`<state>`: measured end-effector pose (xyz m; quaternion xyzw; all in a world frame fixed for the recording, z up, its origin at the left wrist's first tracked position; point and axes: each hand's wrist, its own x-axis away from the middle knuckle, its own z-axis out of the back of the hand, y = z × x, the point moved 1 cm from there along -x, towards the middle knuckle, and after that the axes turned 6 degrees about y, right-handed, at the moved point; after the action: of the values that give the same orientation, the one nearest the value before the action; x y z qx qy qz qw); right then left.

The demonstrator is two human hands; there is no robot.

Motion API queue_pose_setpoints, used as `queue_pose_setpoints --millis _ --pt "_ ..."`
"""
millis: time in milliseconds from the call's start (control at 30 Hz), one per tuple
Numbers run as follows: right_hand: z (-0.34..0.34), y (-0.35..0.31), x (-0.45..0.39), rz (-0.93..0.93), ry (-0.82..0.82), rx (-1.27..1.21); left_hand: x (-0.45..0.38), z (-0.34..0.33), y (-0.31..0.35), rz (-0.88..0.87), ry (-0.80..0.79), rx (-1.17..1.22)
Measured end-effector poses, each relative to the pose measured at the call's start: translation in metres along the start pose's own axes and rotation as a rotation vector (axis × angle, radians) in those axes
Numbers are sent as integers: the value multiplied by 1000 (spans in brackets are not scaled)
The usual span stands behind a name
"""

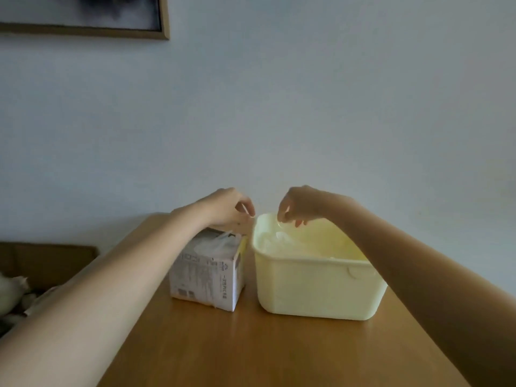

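Wooden surface against a pale wall, and both hands are out over it. On the right hand, the fingers point down, thumb and forefinger pinching the edge of a clear glove at the far left corner of the yellow tub. The rest of that glove lies crumpled inside the tub. Just left, the left hand hovers over the far end of the white box. Its fingers are curled, thumb near forefinger, but whether they grip anything cannot be told. Another thin glove pokes out of the box top. Box and tub stand side by side, a narrow gap between them. Up on the far left, a framed picture hangs on the wall.
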<state>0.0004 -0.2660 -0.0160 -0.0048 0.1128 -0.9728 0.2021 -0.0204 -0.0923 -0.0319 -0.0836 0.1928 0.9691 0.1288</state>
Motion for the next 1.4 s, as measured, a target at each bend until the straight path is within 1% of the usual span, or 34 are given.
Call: queue_pose_setpoints --millis 33,67,133,200,267,367,400,500,600,667,767,833,900,967,1033,1067,1133,1233,1333,1400 --pt "3 -14 0 50 73 -22 7 2 -11 37 10 0" --pt "3 -31 -2 108 107 -46 15 5 -24 80 5 8" --pt "-4 -58 0 192 57 -48 27 4 -43 146 -38 34" --pt "-20 -78 -5 218 -5 10 37 3 -55 187 -41 57" --pt "-34 -87 -16 151 -2 18 40 2 -62 189 -9 87" --pt "-48 -94 -26 54 59 -3 41 3 -68 200 1 144" --pt "-51 -95 -29 47 80 -1 41 3 -69 210 -8 164" --pt "-55 -97 -32 -1 77 -5 40 2 -71 241 -55 169" --pt "-57 -98 -36 -2 124 5 39 0 -72 254 -46 194" --pt "-55 -98 -36 28 192 -57 39 -1 -70 245 -8 217" --pt "-51 -100 -34 95 228 -236 40 1 -65 227 43 258" --pt "-44 -100 -30 116 255 -359 40 0 -63 224 48 314" --pt "-38 -97 -30 88 237 -354 40 -2 -62 212 18 324" --pt "-36 -94 -29 25 138 -234 39 -7 -61 196 -26 273" --pt "-39 -90 -29 -26 70 -158 36 -12 -59 184 -7 251" --pt "-41 -87 -30 -38 68 -151 35 -14 -58 182 28 258" --pt "-44 -84 -31 -38 72 -171 33 -14 -56 179 102 264" --pt "-44 -85 -28 -11 31 -244 35 -5 -58 206 166 281" --pt "-44 -90 -28 33 16 -370 40 6 -63 236 219 410" --pt "-47 -94 -29 57 -26 -422 47 8 -66 264 224 507"
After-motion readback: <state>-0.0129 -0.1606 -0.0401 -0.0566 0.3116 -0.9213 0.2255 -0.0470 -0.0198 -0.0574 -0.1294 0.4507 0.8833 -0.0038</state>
